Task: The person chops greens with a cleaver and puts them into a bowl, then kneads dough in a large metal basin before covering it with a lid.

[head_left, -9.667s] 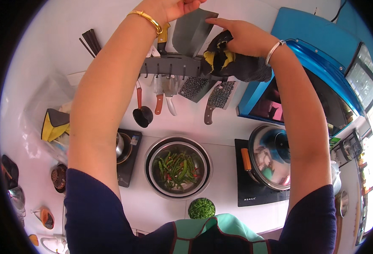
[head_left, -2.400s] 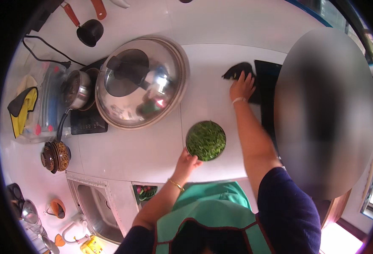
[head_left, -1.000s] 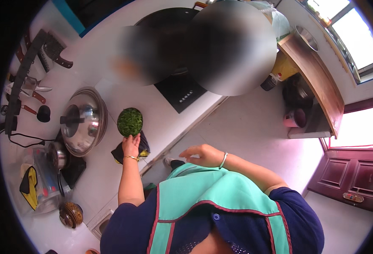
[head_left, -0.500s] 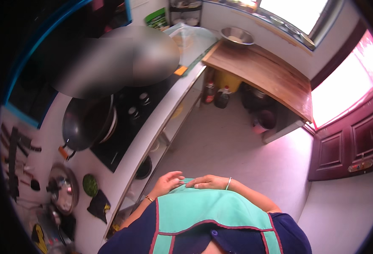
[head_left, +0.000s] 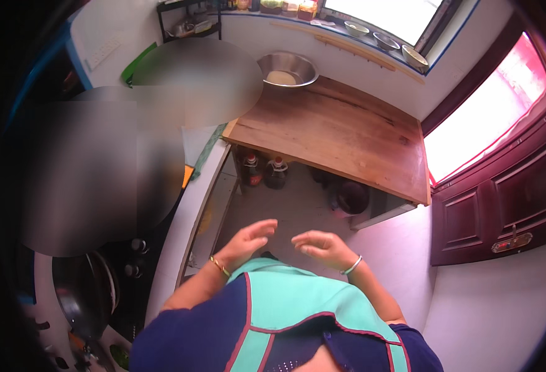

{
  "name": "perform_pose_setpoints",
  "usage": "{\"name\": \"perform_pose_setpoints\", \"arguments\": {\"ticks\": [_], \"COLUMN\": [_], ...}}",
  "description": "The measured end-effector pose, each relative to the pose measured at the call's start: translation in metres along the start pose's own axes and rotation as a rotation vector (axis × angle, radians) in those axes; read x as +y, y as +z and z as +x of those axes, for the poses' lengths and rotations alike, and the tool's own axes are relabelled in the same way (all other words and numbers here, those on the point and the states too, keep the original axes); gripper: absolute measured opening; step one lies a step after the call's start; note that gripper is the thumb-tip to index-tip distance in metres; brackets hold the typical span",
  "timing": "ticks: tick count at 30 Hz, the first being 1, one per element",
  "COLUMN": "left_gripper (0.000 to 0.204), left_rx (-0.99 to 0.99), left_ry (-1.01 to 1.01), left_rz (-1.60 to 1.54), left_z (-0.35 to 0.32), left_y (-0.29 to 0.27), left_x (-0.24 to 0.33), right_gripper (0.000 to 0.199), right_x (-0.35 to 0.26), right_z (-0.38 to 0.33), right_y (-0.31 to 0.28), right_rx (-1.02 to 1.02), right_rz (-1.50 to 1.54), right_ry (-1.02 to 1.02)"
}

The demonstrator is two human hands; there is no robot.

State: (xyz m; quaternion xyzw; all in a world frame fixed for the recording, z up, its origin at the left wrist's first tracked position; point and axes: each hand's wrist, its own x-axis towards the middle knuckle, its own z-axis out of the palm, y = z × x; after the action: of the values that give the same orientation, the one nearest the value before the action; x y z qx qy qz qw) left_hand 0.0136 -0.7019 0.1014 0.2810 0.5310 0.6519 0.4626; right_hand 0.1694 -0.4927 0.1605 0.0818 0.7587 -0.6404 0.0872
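My left hand (head_left: pixel 246 242) hangs in the air in front of my body, fingers stretched out and a gold bracelet on the wrist. Facing it across a small gap is my right hand (head_left: pixel 327 248), its fingers extended and slightly bent, with a pale bangle on that wrist. Neither hand holds anything. Just below them is the green apron (head_left: pixel 304 297) with dark red edging. Ahead stands a wooden worktop (head_left: pixel 335 124), and at its far left corner a steel bowl (head_left: pixel 288 68) has something pale inside.
Under the worktop stand two dark bottles with red caps (head_left: pixel 276 173) and a dark bucket (head_left: pixel 350 199). A black wok (head_left: pixel 81 297) sits on the stove at left. Small bowls (head_left: pixel 386 41) line the windowsill. A dark red door (head_left: pixel 502 211) is at right. Blurred patches hide the left.
My hands have lifted off the apron and moved apart. The view has turned and come nearer the wooden worktop, while the wok and stove have slid toward the lower left.
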Motion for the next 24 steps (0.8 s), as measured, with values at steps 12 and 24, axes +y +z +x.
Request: {"name": "perform_pose_setpoints", "arguments": {"ticks": [12, 24], "left_gripper": [0.075, 0.061], "left_rx": [-0.408, -0.149], "left_ry": [0.095, 0.053], "left_rz": [-0.415, -0.399], "left_z": [0.331, 0.472], "left_y": [0.049, 0.004], "left_x": [0.140, 0.161], "right_gripper": [0.036, 0.036], "right_x": [-0.119, -0.124], "right_z": [0.274, 0.407], "right_y": [-0.239, -0.353], "right_rx": [-0.237, -0.369], "right_rz": [1.529, 1.399], "right_ry": [-0.641, -0.497]}}
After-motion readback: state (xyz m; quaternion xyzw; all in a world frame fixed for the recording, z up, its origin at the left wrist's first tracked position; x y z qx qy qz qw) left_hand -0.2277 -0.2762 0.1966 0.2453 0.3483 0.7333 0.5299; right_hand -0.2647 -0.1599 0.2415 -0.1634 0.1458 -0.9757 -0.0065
